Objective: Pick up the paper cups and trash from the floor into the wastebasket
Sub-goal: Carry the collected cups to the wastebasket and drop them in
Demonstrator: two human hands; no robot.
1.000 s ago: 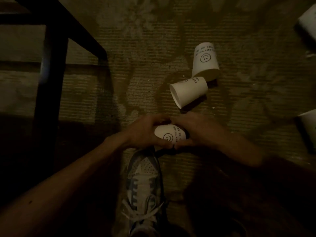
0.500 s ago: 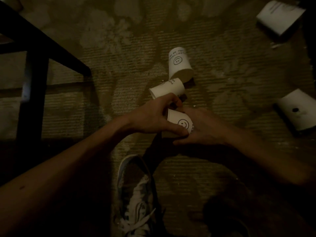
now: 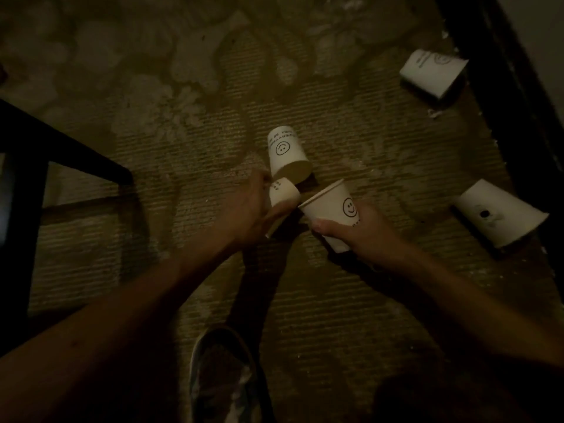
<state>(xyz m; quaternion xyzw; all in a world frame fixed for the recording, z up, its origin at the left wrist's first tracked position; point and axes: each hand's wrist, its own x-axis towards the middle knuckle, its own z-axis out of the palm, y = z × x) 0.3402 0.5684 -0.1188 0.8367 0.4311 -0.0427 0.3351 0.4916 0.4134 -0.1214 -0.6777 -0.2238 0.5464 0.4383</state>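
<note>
Five paper cups showed on the carpet [image 3: 351,300]: right grip [image 3: 363,236] clamped on smiley cup [image 3: 329,212], left grip [image 3: 248,209] curled round second cup [image 3: 285,193] just beside third cup [image 3: 287,154]; far cup [image 3: 433,73] and spotted cup [image 3: 500,213] lay near the dark right edge [image 3: 506,96].

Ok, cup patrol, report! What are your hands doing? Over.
Right hand holds smiley cup. Left hand grips second cup. Third cup right beside it; upper-right cup, lower-right cup lie apart on carpet. Wastebasket not in view.
</note>
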